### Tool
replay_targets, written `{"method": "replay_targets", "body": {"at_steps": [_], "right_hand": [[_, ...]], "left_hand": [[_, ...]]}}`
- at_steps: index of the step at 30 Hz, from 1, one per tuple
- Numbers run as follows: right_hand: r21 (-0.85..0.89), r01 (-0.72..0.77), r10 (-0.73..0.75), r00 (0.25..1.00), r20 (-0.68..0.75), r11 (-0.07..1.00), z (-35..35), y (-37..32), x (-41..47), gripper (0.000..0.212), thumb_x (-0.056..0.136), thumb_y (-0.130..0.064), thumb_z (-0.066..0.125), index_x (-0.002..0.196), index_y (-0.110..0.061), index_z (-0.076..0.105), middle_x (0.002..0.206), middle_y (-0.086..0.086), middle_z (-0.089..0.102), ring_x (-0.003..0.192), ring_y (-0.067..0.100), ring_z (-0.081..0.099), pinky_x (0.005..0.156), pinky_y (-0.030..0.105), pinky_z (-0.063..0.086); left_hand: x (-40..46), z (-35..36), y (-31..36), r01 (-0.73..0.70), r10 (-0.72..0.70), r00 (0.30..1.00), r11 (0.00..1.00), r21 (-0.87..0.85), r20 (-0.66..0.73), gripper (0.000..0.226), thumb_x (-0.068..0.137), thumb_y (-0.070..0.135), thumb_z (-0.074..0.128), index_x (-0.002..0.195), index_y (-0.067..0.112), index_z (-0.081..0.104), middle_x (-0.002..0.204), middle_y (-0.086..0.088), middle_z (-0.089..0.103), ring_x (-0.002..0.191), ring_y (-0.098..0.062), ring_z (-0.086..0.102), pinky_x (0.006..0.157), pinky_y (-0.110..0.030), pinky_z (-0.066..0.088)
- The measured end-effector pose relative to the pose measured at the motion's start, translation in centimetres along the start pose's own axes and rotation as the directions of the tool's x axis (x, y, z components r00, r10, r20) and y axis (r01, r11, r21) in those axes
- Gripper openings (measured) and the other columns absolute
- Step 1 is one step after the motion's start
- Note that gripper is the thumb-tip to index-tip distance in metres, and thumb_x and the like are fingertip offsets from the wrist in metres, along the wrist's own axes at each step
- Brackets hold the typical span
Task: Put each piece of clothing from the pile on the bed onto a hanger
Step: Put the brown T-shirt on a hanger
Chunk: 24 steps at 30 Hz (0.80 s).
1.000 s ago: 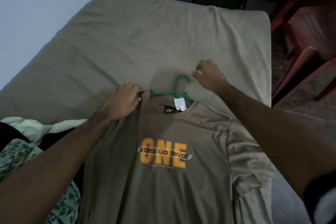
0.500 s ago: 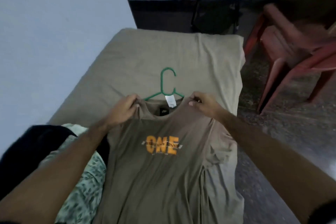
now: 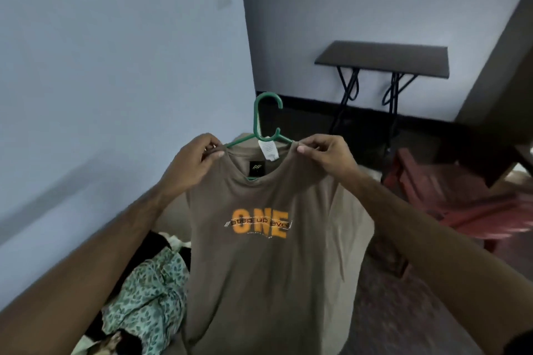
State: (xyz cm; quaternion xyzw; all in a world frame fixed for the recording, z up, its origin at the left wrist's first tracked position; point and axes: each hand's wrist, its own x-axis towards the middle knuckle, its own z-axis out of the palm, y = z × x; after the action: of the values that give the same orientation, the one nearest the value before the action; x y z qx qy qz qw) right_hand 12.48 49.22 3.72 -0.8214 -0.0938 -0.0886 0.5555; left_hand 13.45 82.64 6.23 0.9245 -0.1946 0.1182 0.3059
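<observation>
A brown T-shirt (image 3: 259, 274) with orange "ONE" lettering hangs in the air in front of me on a green plastic hanger (image 3: 264, 121). The hanger's hook sticks up above the neck opening. My left hand (image 3: 196, 164) pinches the shirt's left shoulder at the collar. My right hand (image 3: 328, 155) pinches the right shoulder the same way. Below left lies a pile of clothes (image 3: 147, 288), with a green leaf-print piece on top and dark pieces beside it. The shirt hides most of the bed.
A pale blue wall (image 3: 115, 66) runs along the left. At the back stands a small dark folding table (image 3: 383, 59) on black legs. Red plastic chairs (image 3: 450, 196) stand to the right on a dark floor.
Both hands have lifted the shirt and hanger off the bed and hold them upright in the air. My view has tilted up toward the back wall.
</observation>
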Motion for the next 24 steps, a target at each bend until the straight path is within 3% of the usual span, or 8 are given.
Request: {"method": "replay_targets", "body": {"at_steps": [3, 6, 9, 12, 16, 19, 22, 24], "right_hand": [[0.014, 0.096, -0.095, 0.995, -0.035, 0.995, -2.7, -7.1, 1.3, 0.010, 0.091, -0.022, 0.073, 0.099, -0.021, 0.080, 0.091, -0.007, 0.077, 0.091, 0.008, 0.072, 0.085, 0.027, 0.055], [0.041, 0.203, -0.197, 0.974, -0.113, 0.978, -5.2, -14.0, 1.8, 0.007, 0.092, -0.015, 0.072, 0.095, -0.015, 0.079, 0.085, -0.004, 0.076, 0.081, 0.005, 0.070, 0.078, 0.026, 0.053], [0.074, 0.319, -0.300, 0.934, -0.195, 0.945, -7.9, -20.5, 0.5, 0.009, 0.092, -0.015, 0.073, 0.097, -0.009, 0.077, 0.088, 0.001, 0.077, 0.084, 0.014, 0.071, 0.080, 0.033, 0.056], [0.065, 0.411, -0.394, 0.902, -0.178, 0.910, -10.4, -26.4, -2.9, 0.013, 0.089, -0.012, 0.075, 0.098, -0.001, 0.074, 0.091, 0.009, 0.076, 0.086, 0.015, 0.070, 0.080, 0.033, 0.056], [-0.088, 0.470, -0.467, 0.883, 0.052, 0.878, -13.4, -33.1, -7.6, 0.022, 0.087, -0.014, 0.077, 0.100, 0.002, 0.068, 0.100, 0.014, 0.074, 0.092, 0.014, 0.070, 0.083, 0.025, 0.054], [-0.275, 0.453, -0.453, 0.889, 0.068, 0.848, -14.7, -36.1, -9.7, 0.024, 0.089, -0.023, 0.076, 0.105, -0.017, 0.060, 0.098, 0.001, 0.072, 0.084, 0.008, 0.069, 0.075, 0.022, 0.053], [-0.456, 0.431, -0.454, 0.889, 0.066, 0.778, -16.3, -37.8, -11.2, 0.013, 0.095, -0.028, 0.068, 0.106, -0.022, 0.067, 0.091, 0.000, 0.073, 0.087, 0.017, 0.068, 0.080, 0.038, 0.055], [-0.474, 0.424, -0.465, 0.885, 0.034, 0.772, -18.0, -38.7, -12.5, 0.013, 0.095, -0.031, 0.065, 0.097, -0.020, 0.072, 0.090, 0.007, 0.072, 0.088, 0.023, 0.067, 0.083, 0.047, 0.054]], "left_hand": [[0.4, -5.6, 4.2, -0.047, 0.041, 0.993, 0.998, -0.047, -0.107, 0.015, 0.101, 0.021, 0.057, 0.106, 0.031, 0.066, 0.096, 0.007, 0.064, 0.093, -0.008, 0.059, 0.081, -0.019, 0.042], [0.3, -10.8, 8.2, -0.087, 0.070, 0.963, 0.995, -0.053, -0.259, 0.017, 0.102, 0.022, 0.055, 0.106, 0.031, 0.068, 0.098, 0.006, 0.065, 0.097, -0.008, 0.059, 0.086, -0.020, 0.042], [-0.5, -15.8, 12.2, -0.119, 0.098, 0.901, 0.993, -0.022, -0.422, 0.013, 0.101, 0.022, 0.055, 0.100, 0.023, 0.068, 0.097, 0.007, 0.065, 0.093, -0.005, 0.057, 0.086, -0.022, 0.043], [-2.3, -19.9, 15.9, -0.134, 0.131, 0.836, 0.990, 0.033, -0.533, 0.014, 0.101, 0.025, 0.054, 0.097, 0.018, 0.066, 0.096, 0.008, 0.063, 0.091, -0.006, 0.055, 0.082, -0.024, 0.044], [-6.1, -24.2, 21.1, -0.165, 0.201, 0.781, 0.980, 0.116, -0.592, 0.014, 0.102, 0.026, 0.053, 0.094, 0.019, 0.062, 0.094, 0.009, 0.059, 0.088, -0.006, 0.053, 0.078, -0.029, 0.043], [-8.3, -26.1, 24.3, -0.193, 0.247, 0.758, 0.969, 0.154, -0.603, 0.014, 0.102, 0.027, 0.053, 0.095, 0.019, 0.062, 0.095, 0.009, 0.060, 0.089, -0.006, 0.054, 0.077, -0.029, 0.043], [-9.6, -27.3, 27.6, -0.236, 0.284, 0.743, 0.959, 0.159, -0.605, 0.012, 0.101, 0.026, 0.056, 0.095, 0.018, 0.062, 0.096, 0.008, 0.063, 0.090, -0.007, 0.055, 0.078, -0.029, 0.045], [-10.1, -28.0, 30.1, -0.291, 0.311, 0.727, 0.947, 0.136, -0.612, 0.012, 0.099, 0.025, 0.059, 0.095, 0.015, 0.064, 0.096, 0.005, 0.066, 0.089, -0.007, 0.057, 0.078, -0.025, 0.047]]}}
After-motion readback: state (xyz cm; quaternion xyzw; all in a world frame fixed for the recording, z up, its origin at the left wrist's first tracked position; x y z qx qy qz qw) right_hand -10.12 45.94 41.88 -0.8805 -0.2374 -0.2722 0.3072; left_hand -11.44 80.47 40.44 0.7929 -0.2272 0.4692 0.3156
